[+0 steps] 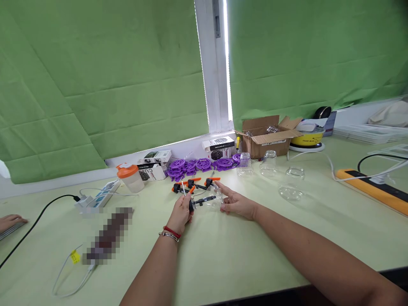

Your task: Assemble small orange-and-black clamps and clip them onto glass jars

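Observation:
A clear glass jar lies on its side between my hands, above the table. My left hand is wrapped round a black cap with an orange part at the jar's neck. A black stem runs from the cap into the jar. My right hand holds the jar's wide base with fingers and thumb. Just beyond them lie several black pieces with orange handles. Purple plastic parts are piled behind those.
Clear jars stand at the right, before an open cardboard box. At the left are an orange-lidded cup, a white power strip and a blurred-out object. Another person's hand rests at the far left. An orange power strip lies right.

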Motion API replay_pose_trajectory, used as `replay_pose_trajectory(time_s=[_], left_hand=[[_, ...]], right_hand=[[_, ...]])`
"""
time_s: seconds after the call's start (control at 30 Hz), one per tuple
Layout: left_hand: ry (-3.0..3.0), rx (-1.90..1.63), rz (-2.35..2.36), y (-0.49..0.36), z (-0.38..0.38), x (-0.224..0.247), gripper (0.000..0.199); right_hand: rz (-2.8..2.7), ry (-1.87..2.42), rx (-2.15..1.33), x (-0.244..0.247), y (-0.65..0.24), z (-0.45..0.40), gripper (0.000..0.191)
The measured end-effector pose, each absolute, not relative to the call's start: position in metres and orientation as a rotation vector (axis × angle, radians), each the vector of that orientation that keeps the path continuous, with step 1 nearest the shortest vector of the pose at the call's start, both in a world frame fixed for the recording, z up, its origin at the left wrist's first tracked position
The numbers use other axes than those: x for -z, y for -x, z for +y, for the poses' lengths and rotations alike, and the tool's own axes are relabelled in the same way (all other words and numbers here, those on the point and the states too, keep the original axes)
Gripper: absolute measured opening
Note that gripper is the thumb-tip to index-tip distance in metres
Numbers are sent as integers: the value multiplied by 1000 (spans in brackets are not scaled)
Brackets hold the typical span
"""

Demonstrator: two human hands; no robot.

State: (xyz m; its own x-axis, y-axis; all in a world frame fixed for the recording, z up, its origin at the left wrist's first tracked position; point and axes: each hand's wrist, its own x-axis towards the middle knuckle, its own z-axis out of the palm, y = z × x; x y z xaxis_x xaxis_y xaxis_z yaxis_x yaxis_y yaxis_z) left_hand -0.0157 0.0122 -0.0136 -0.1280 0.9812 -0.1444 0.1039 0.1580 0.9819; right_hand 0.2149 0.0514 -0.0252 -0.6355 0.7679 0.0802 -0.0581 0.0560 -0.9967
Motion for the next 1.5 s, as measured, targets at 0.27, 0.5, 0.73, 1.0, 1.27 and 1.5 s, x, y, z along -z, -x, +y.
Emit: replay_pose_trajectory(time_s=[0.27, 0.5, 0.73, 1.0, 1.27, 1.5], left_hand=[[-1146, -1114, 1457, 14, 12, 13, 43], [-1196, -1104, 1463, 14, 13, 17, 46], [-1185, -1103, 1454, 16, 11, 14, 45], [-1187, -1108, 1478, 16, 11, 11, 45], [-1182, -1085, 1471, 13, 10, 11, 48], [-1195, -1128, 1488, 10, 11, 14, 44]], right_hand=[[-1688, 825, -1651, 29, -215, 56, 78], [-1683, 895, -1605, 27, -206, 56, 53], [-1690, 892, -1602, 25, -209, 55, 59], [-1722, 760, -1650, 24, -219, 55, 82], [-1649, 800, -1661, 29, -217, 59, 70], [-1580, 838, -1707, 25, -212, 58, 56]])
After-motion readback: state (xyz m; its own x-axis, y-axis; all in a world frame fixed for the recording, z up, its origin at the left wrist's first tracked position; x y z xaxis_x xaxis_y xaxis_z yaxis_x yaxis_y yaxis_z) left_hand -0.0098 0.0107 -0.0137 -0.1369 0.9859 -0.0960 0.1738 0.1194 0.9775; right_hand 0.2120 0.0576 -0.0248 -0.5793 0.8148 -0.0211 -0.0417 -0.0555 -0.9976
